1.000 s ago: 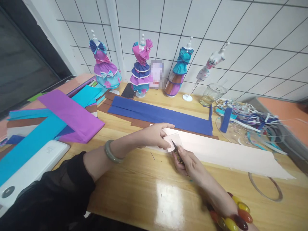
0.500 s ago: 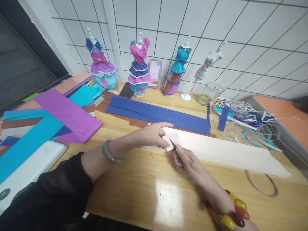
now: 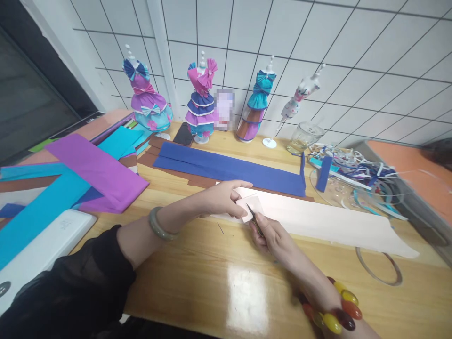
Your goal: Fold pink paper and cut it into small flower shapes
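head view: nearest, on the wooden table [image 3: 190, 278], a white case [image 3: 52, 249] lies off the left end of the long pale strip [image 3: 332, 223], and a grey ring [image 3: 397, 282] sits by the strip's near edge, toward its right end. also at that near edge, the right hand [image 3: 270, 233] is clamped on a small pointed cutting tool [image 3: 251, 214], its dark blade over a small pale piece [image 3: 257, 203]. that piece is above the strip's left part, pinched by the left hand [image 3: 226, 197] between thumb and fingers. just beyond the strip are brown sheets [image 3: 173, 178] and a dark blue folded strip [image 3: 226, 165]. past its left end, a purple sheet [image 3: 99, 172] crosses a turquoise sheet [image 3: 45, 216]; beyond its right part, ribbon scraps [image 3: 363, 169] heap on a clear dish. farthest from it, four small dress forms [image 3: 201, 106] stand before a tiled wall [image 3: 240, 28], three clothed.
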The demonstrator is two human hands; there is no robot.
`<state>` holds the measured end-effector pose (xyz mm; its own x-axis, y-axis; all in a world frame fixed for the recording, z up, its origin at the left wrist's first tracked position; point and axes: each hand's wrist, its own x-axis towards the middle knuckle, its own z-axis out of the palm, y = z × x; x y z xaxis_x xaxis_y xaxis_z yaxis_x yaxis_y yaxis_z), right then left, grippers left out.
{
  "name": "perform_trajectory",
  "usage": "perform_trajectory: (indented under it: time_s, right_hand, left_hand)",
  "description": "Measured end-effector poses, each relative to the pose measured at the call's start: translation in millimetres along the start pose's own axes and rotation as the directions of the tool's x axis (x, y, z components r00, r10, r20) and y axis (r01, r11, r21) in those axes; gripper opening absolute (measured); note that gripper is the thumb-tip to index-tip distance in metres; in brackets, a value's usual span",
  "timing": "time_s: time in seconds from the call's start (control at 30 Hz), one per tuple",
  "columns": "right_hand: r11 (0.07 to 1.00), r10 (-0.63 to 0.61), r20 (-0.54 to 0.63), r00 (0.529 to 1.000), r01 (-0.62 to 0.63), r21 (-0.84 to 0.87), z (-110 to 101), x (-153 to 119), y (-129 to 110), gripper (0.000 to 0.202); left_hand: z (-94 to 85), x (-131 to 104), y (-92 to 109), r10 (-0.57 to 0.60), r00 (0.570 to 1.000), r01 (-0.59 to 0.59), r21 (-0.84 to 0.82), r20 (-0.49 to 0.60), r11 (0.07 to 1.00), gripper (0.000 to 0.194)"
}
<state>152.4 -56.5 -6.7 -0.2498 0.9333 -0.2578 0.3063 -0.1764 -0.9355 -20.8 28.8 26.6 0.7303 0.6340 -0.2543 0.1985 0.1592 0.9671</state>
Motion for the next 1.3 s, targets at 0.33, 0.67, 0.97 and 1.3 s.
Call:
perform_trajectory:
  time_s: [0.33,0.67,0.97,1.3]
  right_hand:
    - [1.000,-0.019,0.003,1.000,0.019,-0.015,-3,1,1,0.048]
    - [1.000,-0.012,-0.017,1.000,0.012,-0.002,-4,2,2,0.047]
    - [0.988,0.076,-0.036,0.996,-0.071,0.135,-3,4,2,0.047]
    - [0.972,0.113,-0.050,0.992,-0.100,0.213,-3,3,-3,0.049]
  left_hand:
    - [-3.1,1,-3,0.017,1.000,-0.018,0.023,0.017,1.000,0.081]
    - [-3.5,3,-2,0.055,0.996,-0.056,-0.015,-0.076,0.998,0.076]
    - [0.7,4,-1,0.047,0.988,-0.056,-0.055,-0.148,0.997,0.079]
    - [6.6,5,-6,0.065,0.986,-0.083,-0.117,-0.152,0.990,0.077]
